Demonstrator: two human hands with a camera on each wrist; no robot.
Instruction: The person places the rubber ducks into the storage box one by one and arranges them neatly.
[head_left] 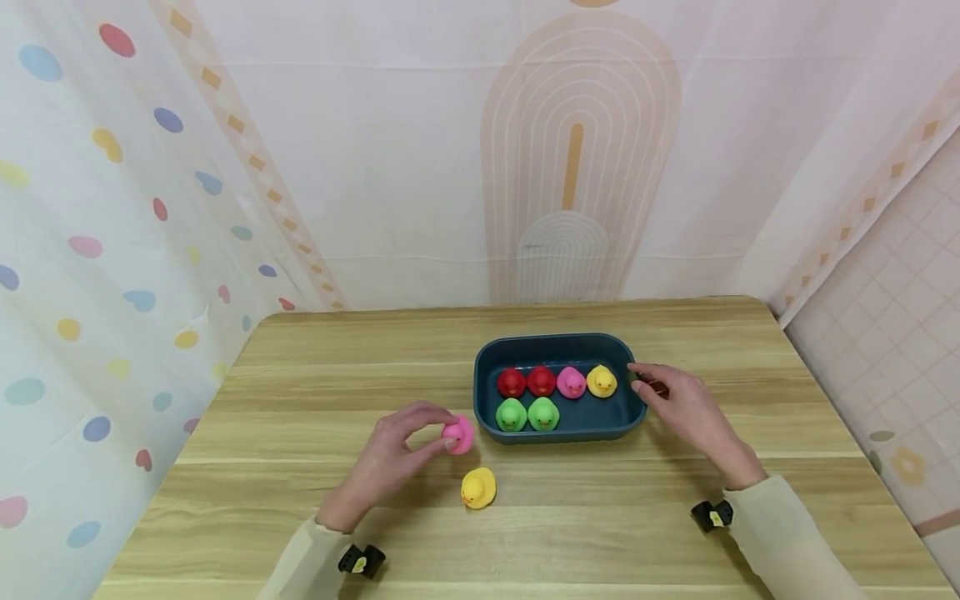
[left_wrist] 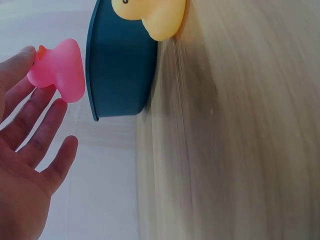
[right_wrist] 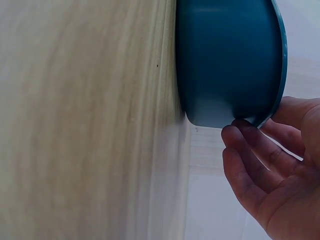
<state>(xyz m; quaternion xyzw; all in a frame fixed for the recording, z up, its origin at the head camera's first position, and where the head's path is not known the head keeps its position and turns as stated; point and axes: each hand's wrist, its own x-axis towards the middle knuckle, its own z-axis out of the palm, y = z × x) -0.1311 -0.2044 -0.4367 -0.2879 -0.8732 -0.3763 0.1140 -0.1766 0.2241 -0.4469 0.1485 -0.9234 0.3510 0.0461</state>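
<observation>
My left hand point(head_left: 393, 450) pinches a pink rubber duck point(head_left: 459, 434) between thumb and fingertips. In the left wrist view this duck point(left_wrist: 62, 70) is held up off the table, close to the box's outer wall, and the other fingers are spread. A dark blue box point(head_left: 558, 435) lies to its right, holding two red ducks point(head_left: 527, 382), two green ducks point(head_left: 528, 414), a pink duck point(head_left: 572, 382) and a yellow duck point(head_left: 602, 382). At the box's right end my right hand point(head_left: 690, 412) grips the rim, fingertips against the outer wall point(right_wrist: 230, 65).
A loose yellow duck point(head_left: 478, 488) sits on the wooden table point(head_left: 585, 525) in front of the box, near my left hand. Behind the table hangs a patterned curtain point(head_left: 390, 167); a dotted one point(head_left: 112, 350) borders the left side.
</observation>
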